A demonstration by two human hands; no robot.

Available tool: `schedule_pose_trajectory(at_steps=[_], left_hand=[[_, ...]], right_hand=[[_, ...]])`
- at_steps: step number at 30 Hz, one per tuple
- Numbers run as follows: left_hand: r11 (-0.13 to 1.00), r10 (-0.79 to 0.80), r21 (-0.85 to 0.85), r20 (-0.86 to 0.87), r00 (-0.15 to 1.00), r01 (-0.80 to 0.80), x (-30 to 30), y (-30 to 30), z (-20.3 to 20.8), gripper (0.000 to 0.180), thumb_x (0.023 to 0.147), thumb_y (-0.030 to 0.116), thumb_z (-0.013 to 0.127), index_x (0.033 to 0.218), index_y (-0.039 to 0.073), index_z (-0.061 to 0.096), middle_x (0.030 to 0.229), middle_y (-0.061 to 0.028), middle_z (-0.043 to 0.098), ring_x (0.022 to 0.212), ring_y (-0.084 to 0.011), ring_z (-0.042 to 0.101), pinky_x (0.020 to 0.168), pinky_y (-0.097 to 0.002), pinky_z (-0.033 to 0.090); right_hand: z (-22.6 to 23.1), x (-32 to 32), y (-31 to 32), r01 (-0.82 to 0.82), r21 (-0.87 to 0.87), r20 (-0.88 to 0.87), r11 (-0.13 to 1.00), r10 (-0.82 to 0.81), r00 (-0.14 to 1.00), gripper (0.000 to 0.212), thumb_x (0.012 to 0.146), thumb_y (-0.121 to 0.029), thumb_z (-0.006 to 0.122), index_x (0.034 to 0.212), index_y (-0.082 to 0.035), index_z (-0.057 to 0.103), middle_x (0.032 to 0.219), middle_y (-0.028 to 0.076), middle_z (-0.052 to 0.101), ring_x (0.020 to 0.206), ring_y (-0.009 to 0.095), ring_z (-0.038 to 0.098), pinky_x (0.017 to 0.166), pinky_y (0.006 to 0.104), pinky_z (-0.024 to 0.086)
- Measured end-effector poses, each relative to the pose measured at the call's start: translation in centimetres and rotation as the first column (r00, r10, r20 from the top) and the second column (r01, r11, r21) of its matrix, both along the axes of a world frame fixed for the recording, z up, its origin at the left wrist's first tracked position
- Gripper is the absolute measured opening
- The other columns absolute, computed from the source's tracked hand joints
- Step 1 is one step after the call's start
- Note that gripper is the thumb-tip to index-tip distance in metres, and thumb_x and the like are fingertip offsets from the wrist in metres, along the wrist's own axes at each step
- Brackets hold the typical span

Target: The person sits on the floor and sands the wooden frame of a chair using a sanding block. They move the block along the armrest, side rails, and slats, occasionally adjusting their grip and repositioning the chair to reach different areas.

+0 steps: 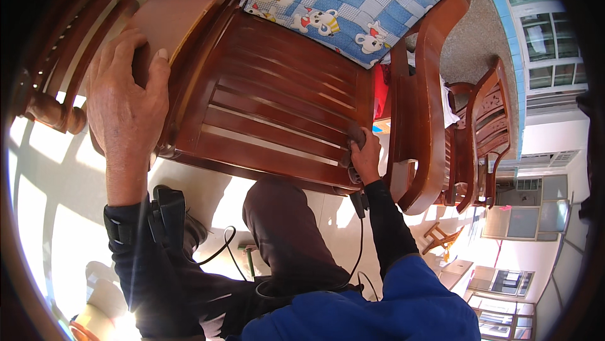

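Gripping the armrest [167, 10] of a wooden armchair [277, 98], the left hand [126, 98] has its fingers [120, 48] curled over the top of the broad, smooth rail and its thumb [159, 67] pressed down the near side, so the hand is closed firmly on the wood. Across the seat, the right hand [364, 155] is bunched tight around a small dark cloth [355, 133], with the fingers folded in and the knuckles up; the cloth is pressed against the near right corner of the slatted seat [271, 120], just beside the other armrest [419, 89]. Both forearms wear black sleeves [391, 227], and a dark strap [167, 212] sits at the left wrist, with a thin black cable [360, 246] hanging down near the right one. A patchwork cushion [343, 1] in blue and white, printed with cartoon animals, lies at the far end of the seat, well apart from both hands. A second wooden chair [479, 133] stands just beyond the right armrest. Below the seat, the person's bent knee in dark trousers [283, 227] shows over a pale tiled floor [44, 202] lit by bright sun.
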State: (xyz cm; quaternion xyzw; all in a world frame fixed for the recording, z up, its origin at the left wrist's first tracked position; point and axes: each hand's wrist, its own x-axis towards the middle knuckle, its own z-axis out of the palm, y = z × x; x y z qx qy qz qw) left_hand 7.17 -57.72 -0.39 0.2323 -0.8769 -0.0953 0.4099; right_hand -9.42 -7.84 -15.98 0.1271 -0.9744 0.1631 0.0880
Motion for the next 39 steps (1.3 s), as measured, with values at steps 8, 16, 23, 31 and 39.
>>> schedule_pose_trajectory(at_steps=[8,16,23,31,39], left_hand=[[1.0,0.021,0.018,-0.021,1.0,-0.021,-0.4,0.6,0.0,0.033,0.096,0.03,0.073,0.118,0.005,0.075,0.12,-0.0107,0.073,0.116,-0.0327,0.068,0.104,-0.0488,0.051],[0.998,-0.019,0.058,-0.056,0.998,0.022,-0.2,0.8,0.8,0.03,0.092,0.026,0.075,0.11,0.002,0.075,0.117,-0.0107,0.073,0.114,-0.0331,0.067,0.105,-0.0477,0.05],[0.992,-0.038,0.117,-0.043,0.998,0.043,0.0,0.9,1.1,0.032,0.089,0.022,0.076,0.112,0.0,0.074,0.127,-0.0122,0.073,0.123,-0.0352,0.065,0.111,-0.0487,0.048],[0.989,-0.042,0.144,-0.027,0.999,0.046,-0.1,1.0,1.4,0.034,0.086,0.018,0.078,0.113,-0.002,0.074,0.128,-0.0149,0.072,0.126,-0.0368,0.063,0.112,-0.0509,0.047],[0.991,-0.025,0.132,-0.001,1.0,0.025,0.1,0.8,1.7,0.03,0.085,0.013,0.077,0.113,0.002,0.073,0.131,-0.0121,0.072,0.124,-0.0356,0.066,0.106,-0.0468,0.051]], right_hand=[[1.4,2.6,-4.7,-0.326,-0.045,0.055,0.944,0.328,0.943,0.056,0.09,-0.006,0.076,0.143,-0.006,0.058,0.133,0.023,0.06,0.127,0.044,0.054,0.114,0.0515,0.041],[2.6,2.0,-20.5,-0.715,-0.161,0.122,0.68,0.733,0.669,0.058,0.087,-0.002,0.077,0.142,-0.011,0.059,0.135,0.019,0.06,0.121,0.045,0.056,0.108,0.0514,0.048],[1.6,-0.7,-31.1,-0.79,-0.228,0.074,0.569,0.819,0.569,0.056,0.087,-0.003,0.077,0.14,-0.01,0.061,0.132,0.02,0.062,0.119,0.045,0.058,0.103,0.0523,0.051],[-1.6,-9.3,-37.5,-0.705,-0.162,0.004,0.69,0.715,0.699,0.054,0.092,-0.015,0.077,0.144,-0.01,0.063,0.131,0.025,0.064,0.122,0.048,0.059,0.107,0.0555,0.049],[-4.2,-16.1,-40.0,-0.669,-0.047,-0.004,0.742,0.669,0.743,0.049,0.09,-0.016,0.077,0.139,-0.013,0.067,0.133,0.019,0.067,0.122,0.044,0.061,0.108,0.0547,0.046]])
